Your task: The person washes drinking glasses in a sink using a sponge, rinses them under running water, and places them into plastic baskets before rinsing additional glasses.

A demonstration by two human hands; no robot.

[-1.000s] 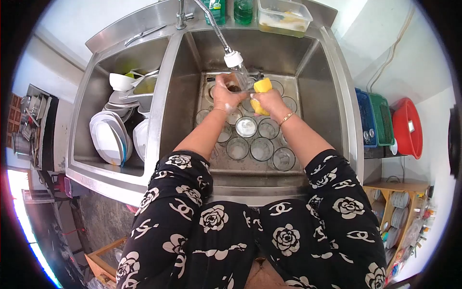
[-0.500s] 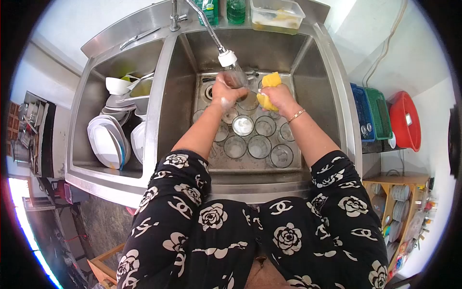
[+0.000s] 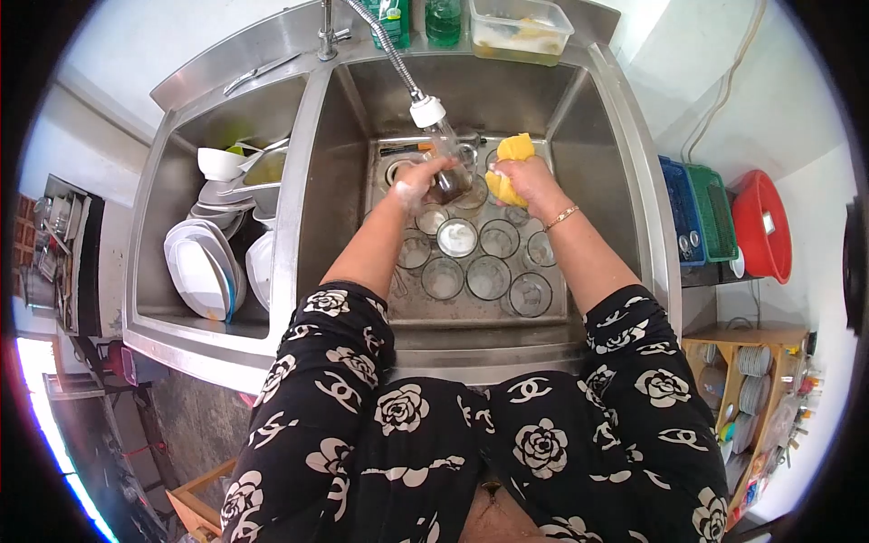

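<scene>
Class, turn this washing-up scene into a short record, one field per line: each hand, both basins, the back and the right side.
Left hand: holding a drinking glass under the white faucet head
Right hand: gripping a yellow sponge
Right basin: several more glasses
Left basin: white plates, white bowl
Back: clear plastic container, green bottle
Right side: blue basket, green basket, red tub

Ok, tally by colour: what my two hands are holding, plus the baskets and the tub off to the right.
See-through: 1, glass
Yellow: 1, sponge or cloth
Blue: 1, blue basket
Green: 1, green basket
Red: 1, red tub
Total: 5
</scene>
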